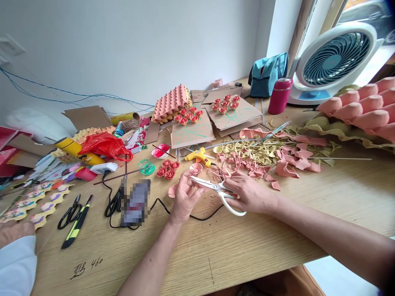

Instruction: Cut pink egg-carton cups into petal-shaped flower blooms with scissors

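Observation:
My right hand [247,193] is wrapped round the white handles of a pair of scissors [230,201], whose blades point left. Its tips reach the fingers of my left hand [187,195], which pinch a small piece of pink egg carton, mostly hidden by fingers and blades. Just beyond the left fingertips is a pink egg-carton cup [196,167], and another pink piece [172,190] lies beside that hand. Several red paper-pulp roses [168,169] sit on the table past it. A yellow hot glue gun [199,156] rests behind the scissors.
Pink and yellow carton scraps [262,152] spread behind my right hand. Cardboard sheets [193,133] bear more roses. At right stand egg trays [361,109], a fan [336,59] and a red flask [280,96]. A black cord [200,219] crosses the table. Another person's hand [17,233] rests at left.

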Motion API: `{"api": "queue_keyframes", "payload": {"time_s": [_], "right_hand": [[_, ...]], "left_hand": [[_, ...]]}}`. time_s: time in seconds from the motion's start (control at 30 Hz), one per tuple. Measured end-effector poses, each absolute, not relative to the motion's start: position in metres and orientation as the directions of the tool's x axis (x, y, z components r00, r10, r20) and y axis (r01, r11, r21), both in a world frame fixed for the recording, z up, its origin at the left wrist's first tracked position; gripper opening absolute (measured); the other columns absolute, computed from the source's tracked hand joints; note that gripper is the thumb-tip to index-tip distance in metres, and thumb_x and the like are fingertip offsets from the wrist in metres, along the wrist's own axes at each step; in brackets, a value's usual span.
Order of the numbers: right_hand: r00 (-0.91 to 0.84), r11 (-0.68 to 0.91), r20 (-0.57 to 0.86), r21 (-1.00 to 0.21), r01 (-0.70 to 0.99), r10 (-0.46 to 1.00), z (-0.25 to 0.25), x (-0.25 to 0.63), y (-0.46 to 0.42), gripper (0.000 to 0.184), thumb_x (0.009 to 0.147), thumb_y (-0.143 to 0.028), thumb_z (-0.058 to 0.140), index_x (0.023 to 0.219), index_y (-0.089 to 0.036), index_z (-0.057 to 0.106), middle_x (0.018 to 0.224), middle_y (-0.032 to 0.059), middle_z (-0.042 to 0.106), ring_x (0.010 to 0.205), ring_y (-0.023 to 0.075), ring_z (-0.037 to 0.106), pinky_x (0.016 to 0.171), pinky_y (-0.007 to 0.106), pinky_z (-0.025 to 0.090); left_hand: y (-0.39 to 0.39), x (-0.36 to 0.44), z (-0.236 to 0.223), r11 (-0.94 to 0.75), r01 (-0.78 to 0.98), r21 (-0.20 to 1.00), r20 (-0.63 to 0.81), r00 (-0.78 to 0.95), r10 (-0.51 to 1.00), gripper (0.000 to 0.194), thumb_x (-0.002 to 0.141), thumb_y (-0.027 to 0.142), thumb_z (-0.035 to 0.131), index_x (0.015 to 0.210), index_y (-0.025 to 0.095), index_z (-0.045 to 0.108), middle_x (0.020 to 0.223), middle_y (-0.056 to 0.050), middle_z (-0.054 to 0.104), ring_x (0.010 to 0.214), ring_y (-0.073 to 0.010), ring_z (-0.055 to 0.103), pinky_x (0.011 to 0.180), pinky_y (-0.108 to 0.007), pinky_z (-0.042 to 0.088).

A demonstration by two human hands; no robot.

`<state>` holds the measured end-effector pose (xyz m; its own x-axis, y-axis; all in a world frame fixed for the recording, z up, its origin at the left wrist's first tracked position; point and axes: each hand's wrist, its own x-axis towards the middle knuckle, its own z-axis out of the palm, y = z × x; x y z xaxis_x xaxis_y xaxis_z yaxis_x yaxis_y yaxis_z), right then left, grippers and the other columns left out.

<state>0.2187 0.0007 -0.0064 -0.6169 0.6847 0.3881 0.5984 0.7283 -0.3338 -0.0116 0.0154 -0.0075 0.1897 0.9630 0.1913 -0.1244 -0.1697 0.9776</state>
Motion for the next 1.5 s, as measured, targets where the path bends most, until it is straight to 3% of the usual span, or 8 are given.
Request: {"api": "queue_keyframes", "payload": {"time_s": [0.27, 0.5, 0.77, 0.93, 1.1, 1.2, 1.3, 1.5], "right_hand": [[-0.408, 0.561, 0.388, -0.615, 0.553, 0.827, -0.007, 0.217, 0.004, 0.025, 0.096, -0.032, 0.052, 0.074, -0.02, 0.049, 0.067, -0.0006, 0.052, 0.06, 0.0132, 0.044, 0.058, 0.027, 0.034], [-0.321, 0.386, 0.316, -0.904, 0.182, 0.893, 0.0, 0.216, 0.004, 0.023, 0.089, -0.04, 0.068, 0.092, -0.02, 0.057, 0.088, 0.0022, 0.064, 0.082, 0.0175, 0.059, 0.074, 0.03, 0.049], [-0.44, 0.371, 0.258, -0.908, 0.194, 0.86, -0.002, 0.209, -0.004, 0.023, 0.088, -0.04, 0.069, 0.095, -0.02, 0.06, 0.092, 0.0032, 0.066, 0.085, 0.0199, 0.062, 0.076, 0.033, 0.052], [-0.461, 0.396, 0.25, -0.882, 0.253, 0.852, -0.002, 0.209, -0.005, 0.017, 0.088, -0.034, 0.067, 0.096, -0.02, 0.059, 0.089, 0.0031, 0.066, 0.083, 0.0192, 0.061, 0.073, 0.031, 0.052], [-0.43, 0.254, 0.185, -0.961, 0.109, 0.884, -0.003, 0.205, -0.002, 0.024, 0.086, -0.04, 0.069, 0.093, -0.021, 0.056, 0.089, 0.0017, 0.062, 0.08, 0.0177, 0.059, 0.071, 0.03, 0.051], [-0.423, 0.091, 0.119, -0.992, -0.086, 0.898, -0.006, 0.201, 0.0, 0.038, 0.08, -0.049, 0.074, 0.094, -0.022, 0.052, 0.088, 0.0007, 0.06, 0.075, 0.0161, 0.058, 0.067, 0.03, 0.052], [-0.412, 0.018, 0.071, -0.991, -0.13, 0.908, -0.008, 0.2, 0.002, 0.048, 0.074, -0.055, 0.078, 0.096, -0.022, 0.05, 0.088, 0.0002, 0.058, 0.071, 0.0148, 0.056, 0.064, 0.029, 0.05], [-0.351, 0.017, 0.064, -0.991, -0.136, 0.934, -0.014, 0.198, 0.003, 0.049, 0.074, -0.055, 0.078, 0.095, -0.023, 0.049, 0.084, -0.0013, 0.055, 0.069, 0.0147, 0.054, 0.062, 0.029, 0.046]], "left_hand": [[0.016, -0.012, -0.006, -0.161, -0.113, 0.98, 0.185, 0.251, 0.95, 0.047, 0.078, 0.026, 0.078, 0.119, 0.021, 0.055, 0.081, 0.003, 0.062, 0.076, -0.0115, 0.061, 0.081, -0.029, 0.052], [0.013, -0.01, -0.007, -0.078, -0.081, 0.994, 0.103, 0.38, 0.919, 0.061, 0.073, 0.028, 0.084, 0.125, 0.024, 0.052, 0.095, -0.002, 0.061, 0.078, -0.0127, 0.062, 0.071, -0.027, 0.053], [-0.002, 0.001, -0.009, -0.158, 0.116, 0.981, 0.086, 0.467, 0.88, 0.067, 0.075, 0.019, 0.082, 0.133, 0.028, 0.05, 0.109, -0.005, 0.059, 0.086, -0.0162, 0.068, 0.078, -0.032, 0.059], [-0.002, 0.003, -0.011, -0.265, 0.14, 0.954, 0.178, 0.446, 0.877, 0.063, 0.079, 0.017, 0.077, 0.134, 0.027, 0.048, 0.101, -0.004, 0.062, 0.094, -0.0194, 0.069, 0.083, -0.035, 0.06], [0.002, 0.001, -0.012, -0.329, 0.134, 0.935, 0.246, 0.424, 0.872, 0.068, 0.076, 0.019, 0.08, 0.136, 0.027, 0.048, 0.098, -0.004, 0.065, 0.097, -0.0202, 0.066, 0.095, -0.041, 0.055], [0.002, 0.001, -0.013, -0.305, 0.181, 0.935, 0.197, 0.453, 0.87, 0.076, 0.071, 0.021, 0.085, 0.138, 0.025, 0.048, 0.107, -0.008, 0.066, 0.105, -0.025, 0.065, 0.099, -0.045, 0.052], [0.001, 0.003, -0.014, -0.252, 0.175, 0.952, 0.161, 0.413, 0.896, 0.072, 0.073, 0.025, 0.084, 0.137, 0.024, 0.051, 0.096, -0.005, 0.067, 0.094, -0.0238, 0.067, 0.094, -0.045, 0.054], [0.002, 0.005, -0.014, 0.058, -0.144, 0.988, 0.005, 0.398, 0.917, 0.063, 0.078, 0.03, 0.081, 0.135, 0.027, 0.053, 0.087, 0.0, 0.062, 0.086, -0.0189, 0.067, 0.085, -0.037, 0.057]]}}
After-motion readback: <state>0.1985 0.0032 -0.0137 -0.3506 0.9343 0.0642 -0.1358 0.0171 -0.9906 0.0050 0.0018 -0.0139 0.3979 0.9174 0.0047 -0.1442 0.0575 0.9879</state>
